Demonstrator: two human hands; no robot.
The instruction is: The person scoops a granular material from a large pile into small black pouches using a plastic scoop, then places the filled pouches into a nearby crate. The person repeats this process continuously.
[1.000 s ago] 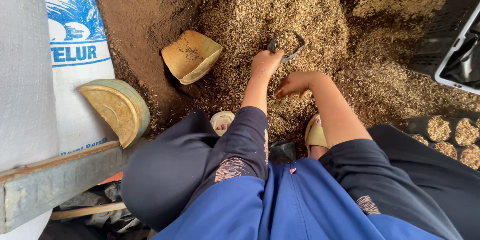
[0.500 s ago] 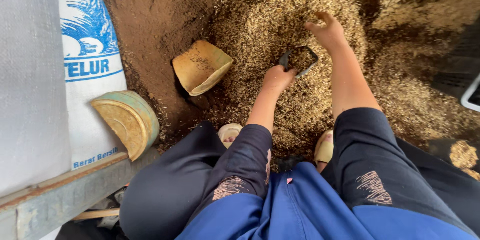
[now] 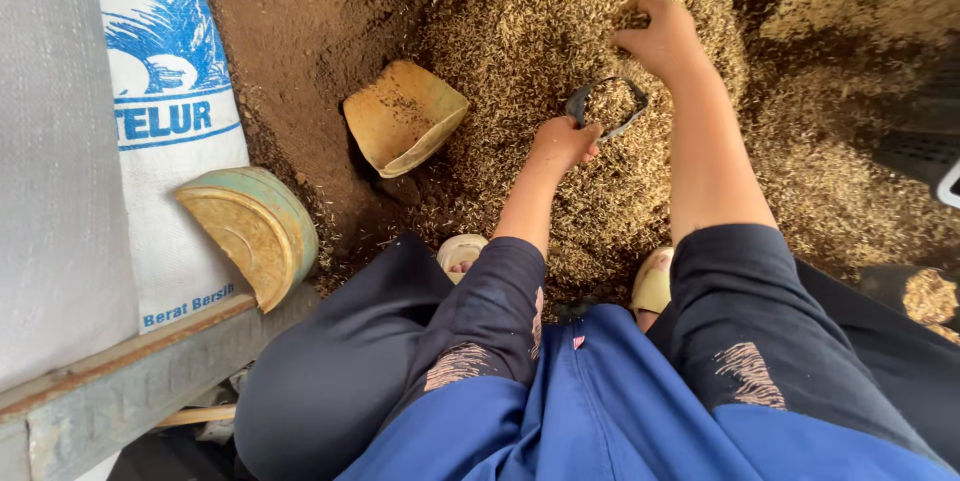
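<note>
I squat over a heap of pale rice husk (image 3: 560, 31) beside dark brown soil (image 3: 300, 31). My left hand (image 3: 560, 144) grips a small black container (image 3: 607, 106) by its near edge, its mouth tilted into the husk pile and partly filled. My right hand (image 3: 662, 36) reaches further into the heap just beyond the container, fingers curled into the husk. A cut yellow plastic scoop (image 3: 405, 117) lies on the soil to the left of my left hand.
A white and blue woven sack (image 3: 170, 121) stands at the left. A round yellow-green lid (image 3: 250, 231) leans against it above a grey wooden beam (image 3: 120, 391). My feet wear pale sandals (image 3: 652, 284). A dark tray edge (image 3: 940, 156) is at the right.
My right hand has moved from near my knees up into the husk heap beyond the container. The left hand keeps hold of the black container, which now holds husk.
</note>
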